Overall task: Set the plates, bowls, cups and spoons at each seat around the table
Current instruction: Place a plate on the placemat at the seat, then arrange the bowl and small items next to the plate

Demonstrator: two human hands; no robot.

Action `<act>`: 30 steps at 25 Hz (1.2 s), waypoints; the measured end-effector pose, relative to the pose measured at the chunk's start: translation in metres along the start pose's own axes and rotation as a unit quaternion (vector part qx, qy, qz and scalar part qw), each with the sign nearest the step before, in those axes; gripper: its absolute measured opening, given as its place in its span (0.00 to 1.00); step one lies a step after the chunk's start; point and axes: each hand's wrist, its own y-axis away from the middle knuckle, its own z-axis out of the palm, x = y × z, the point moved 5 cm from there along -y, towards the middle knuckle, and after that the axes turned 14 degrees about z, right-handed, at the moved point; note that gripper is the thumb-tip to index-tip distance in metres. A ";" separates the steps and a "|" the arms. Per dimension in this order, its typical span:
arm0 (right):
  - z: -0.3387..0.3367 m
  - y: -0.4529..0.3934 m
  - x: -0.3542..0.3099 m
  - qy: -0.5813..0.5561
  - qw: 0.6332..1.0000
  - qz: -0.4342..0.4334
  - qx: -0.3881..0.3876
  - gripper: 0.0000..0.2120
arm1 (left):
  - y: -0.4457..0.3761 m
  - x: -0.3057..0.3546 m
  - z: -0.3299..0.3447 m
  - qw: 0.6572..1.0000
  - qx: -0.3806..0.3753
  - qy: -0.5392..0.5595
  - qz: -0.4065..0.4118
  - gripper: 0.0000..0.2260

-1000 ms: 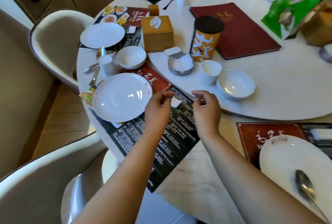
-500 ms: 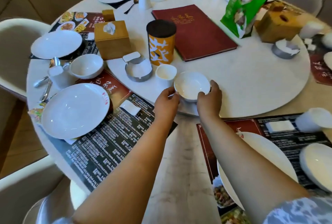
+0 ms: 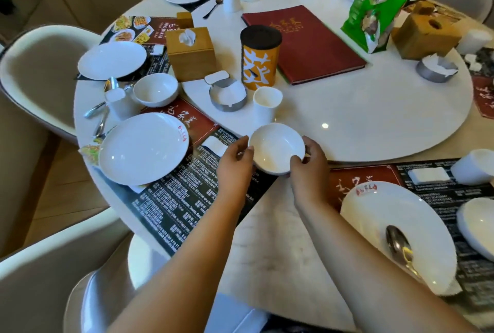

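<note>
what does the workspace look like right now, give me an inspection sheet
surface: round marble table with a white turntable at its centre, printed placemats at the seats
job's things: small white bowl held over the turntable's near edge; white cup just behind it; plate on the left placemat; plate with spoon on the right placemat
clutter: orange canister, red menu, tissue box, green bag, ashtray
grippers: left hand and right hand grip the bowl's rim from either side
cables: nothing seen
surroundings: pale chairs round the table, wood floor at left
</note>
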 end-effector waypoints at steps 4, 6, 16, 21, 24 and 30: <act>0.037 0.055 0.020 0.021 0.998 -0.004 -0.053 0.24 | 0.031 -0.007 -0.071 0.997 0.045 -0.070 -0.004 0.13; 0.056 0.076 0.030 0.036 0.996 0.005 -0.082 0.25 | 0.039 -0.016 -0.100 0.995 0.063 -0.079 -0.015 0.14; 0.088 0.116 0.039 0.060 0.993 -0.003 -0.106 0.25 | 0.042 -0.032 -0.155 0.989 0.055 -0.138 -0.021 0.16; 0.085 0.111 0.037 0.069 0.991 -0.018 -0.110 0.20 | 0.042 -0.011 -0.154 0.985 0.056 -0.160 0.043 0.18; 0.076 0.089 0.020 0.054 0.994 -0.032 -0.089 0.18 | 0.025 0.012 -0.137 0.977 0.034 -0.174 0.123 0.15; 0.060 0.017 -0.036 0.060 0.993 -0.100 -0.027 0.23 | -0.036 0.035 -0.058 0.972 -0.078 -0.144 0.168 0.12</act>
